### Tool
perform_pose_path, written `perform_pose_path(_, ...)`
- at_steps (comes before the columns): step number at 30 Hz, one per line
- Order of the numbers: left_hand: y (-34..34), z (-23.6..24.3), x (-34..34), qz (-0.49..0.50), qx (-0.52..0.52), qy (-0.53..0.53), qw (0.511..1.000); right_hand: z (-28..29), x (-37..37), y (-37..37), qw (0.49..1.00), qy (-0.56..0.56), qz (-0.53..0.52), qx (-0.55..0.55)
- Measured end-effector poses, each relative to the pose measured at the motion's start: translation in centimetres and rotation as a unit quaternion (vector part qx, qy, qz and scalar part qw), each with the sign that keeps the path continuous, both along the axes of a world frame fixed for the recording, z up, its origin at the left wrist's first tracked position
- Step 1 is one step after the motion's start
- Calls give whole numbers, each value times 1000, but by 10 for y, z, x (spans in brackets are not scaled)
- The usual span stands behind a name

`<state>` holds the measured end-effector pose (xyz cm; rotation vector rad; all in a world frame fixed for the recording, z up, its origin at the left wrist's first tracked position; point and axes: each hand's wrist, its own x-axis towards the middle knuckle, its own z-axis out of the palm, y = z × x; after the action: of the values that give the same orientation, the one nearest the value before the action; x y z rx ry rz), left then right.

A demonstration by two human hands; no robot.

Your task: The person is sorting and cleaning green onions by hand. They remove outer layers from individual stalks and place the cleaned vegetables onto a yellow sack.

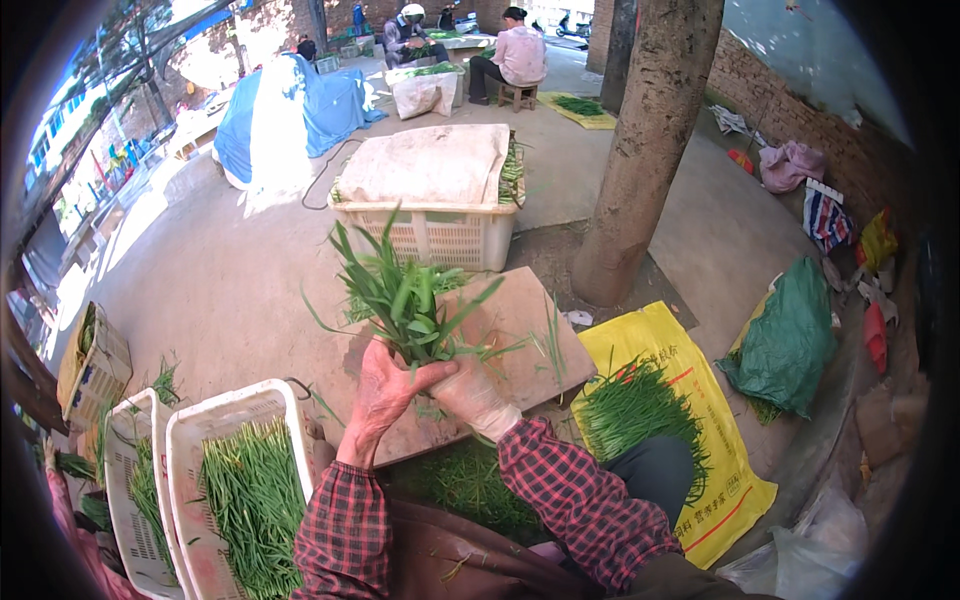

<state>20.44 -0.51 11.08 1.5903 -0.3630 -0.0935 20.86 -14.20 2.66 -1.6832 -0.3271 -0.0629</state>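
Above a low board [525, 325] I hold an upright bunch of leafy greens [405, 310], its blades fanning out at the top. My left hand [378, 392] is closed round its near side, thumb pointing to the right. Beside it, my right hand [472, 395], in a pale thin glove, is closed at the base of the same bunch; its fingertips are mostly hidden. More cut greens [435, 280] lie on the board behind the bunch.
At lower left, a white crate [180, 440] holds thin green stalks [255, 490]. A yellow sack [735, 500] with stalks [645, 415] lies right. Ahead stand a covered crate [470, 235] and tree trunk [650, 150]. Two people sit farther back; a pink sleeve [65, 510] shows far left.
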Motion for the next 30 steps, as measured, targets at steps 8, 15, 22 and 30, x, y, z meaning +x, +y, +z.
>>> perform_pose_path(8, -19, -135, 35, 34, -22, 20, 999, -163, 51, 8, 998, 49, -6, 25)
perform_pose_path(15, 9, -112, 17, 99, 24, -41, 994, -58, 0, 21, 950, 83, 32, -301)
perform_pose_path(22, 61, -45, -10, 186, -229, 166, 941, -76, -92, -30, 990, 100, 50, -84)
perform_pose_path(30, 101, -87, -40, 207, -254, 168, 930, -55, -127, -28, 910, 298, 71, 278)
